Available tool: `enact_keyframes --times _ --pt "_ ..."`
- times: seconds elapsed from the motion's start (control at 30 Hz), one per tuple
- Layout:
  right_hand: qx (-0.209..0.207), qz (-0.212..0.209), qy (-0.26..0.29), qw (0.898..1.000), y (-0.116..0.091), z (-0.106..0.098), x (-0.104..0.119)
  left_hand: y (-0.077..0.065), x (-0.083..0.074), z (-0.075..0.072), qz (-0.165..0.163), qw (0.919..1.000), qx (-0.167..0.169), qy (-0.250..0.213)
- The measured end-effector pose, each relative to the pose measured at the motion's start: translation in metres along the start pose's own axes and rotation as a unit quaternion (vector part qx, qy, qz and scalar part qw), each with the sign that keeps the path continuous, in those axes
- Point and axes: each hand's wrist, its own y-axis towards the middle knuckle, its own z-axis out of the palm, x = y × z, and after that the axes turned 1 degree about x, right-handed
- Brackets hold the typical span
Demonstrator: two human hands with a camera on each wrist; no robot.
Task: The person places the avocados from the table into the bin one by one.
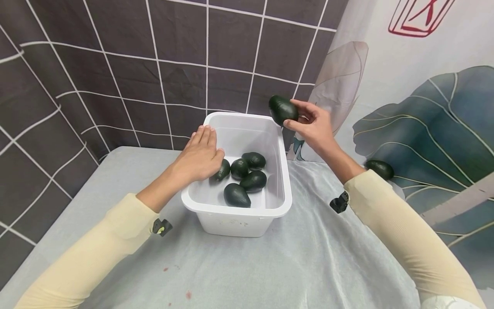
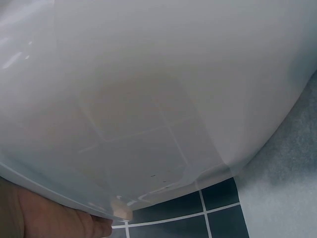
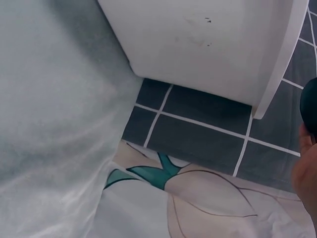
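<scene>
My right hand (image 1: 314,124) pinches a dark green avocado (image 1: 281,109) between thumb and fingers, held above the right rim of a white plastic basin (image 1: 231,210). Several more avocados (image 1: 252,181) lie together on the basin floor, one of them partly behind my left hand (image 1: 202,154). That left hand lies over the basin's left rim, palm down with its fingers straight. In the left wrist view, part of the hand (image 2: 59,218) shows at the rim beside the basin wall (image 2: 148,124). The held avocado (image 3: 309,106) is cut off at the right wrist view's edge.
Another avocado (image 1: 380,169) lies beyond my right forearm, by the leaf-patterned cloth (image 1: 417,128). A pale grey cloth (image 1: 308,257) covers the table under the basin. A dark grid-patterned curtain (image 1: 181,81) hangs close behind the basin.
</scene>
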Motion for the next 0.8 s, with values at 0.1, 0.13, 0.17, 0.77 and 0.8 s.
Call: enact_keyframes --times 0.1,0.13,0.17,0.77,0.8 --pt "0.003 -0.003 -0.006 1.000 0.002 0.004 0.000 0.000 0.000 0.000 -0.001 1.0000 0.001 -0.002" --pt "0.004 -0.003 -0.008 1.000 0.003 0.005 0.000 0.000 0.001 0.000 -0.001 1.0000 0.001 -0.003" --pt "0.005 -0.001 -0.013 1.000 0.003 0.007 0.000 0.000 0.001 0.000 -0.002 1.0000 0.002 -0.004" --pt "0.063 0.010 -0.039 0.997 0.012 0.031 0.007 -0.001 0.001 -0.001 0.003 1.0000 -0.001 0.000" --pt "0.068 0.009 -0.045 0.997 0.012 0.032 0.008 -0.001 0.001 -0.001 0.003 1.0000 -0.001 0.000"
